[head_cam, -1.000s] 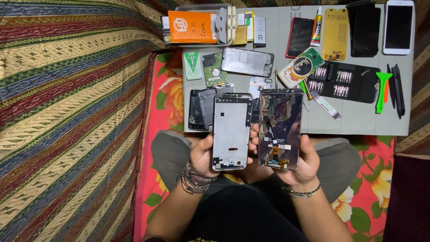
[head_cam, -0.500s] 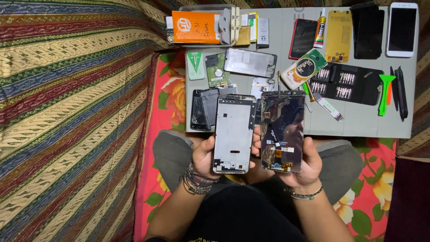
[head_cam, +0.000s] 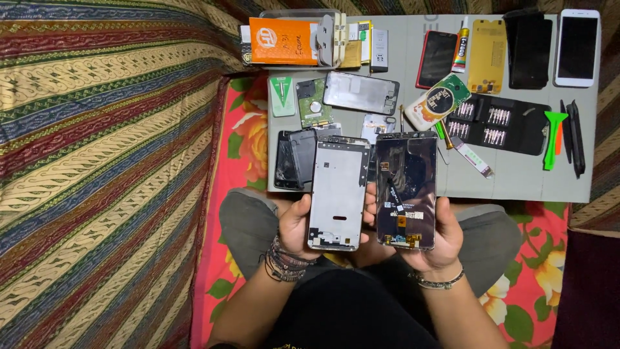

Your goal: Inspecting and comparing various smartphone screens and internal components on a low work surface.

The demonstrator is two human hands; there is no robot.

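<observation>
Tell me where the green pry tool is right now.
In the head view, the green pry tool lies at the right end of the grey board, between the black screwdriver-bit case and two black spudgers.

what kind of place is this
Probably an informal phone repair spot at home, worked seated on a floral mat. A grey board holds a screwdriver bit set, a green pry tool and phones. The left hand holds a metal frame, the right hand a display panel.

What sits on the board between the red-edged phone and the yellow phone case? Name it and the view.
In the head view, a small glue tube with a white cap stands between the red-edged phone and the yellow phone case, close beside both.
</observation>
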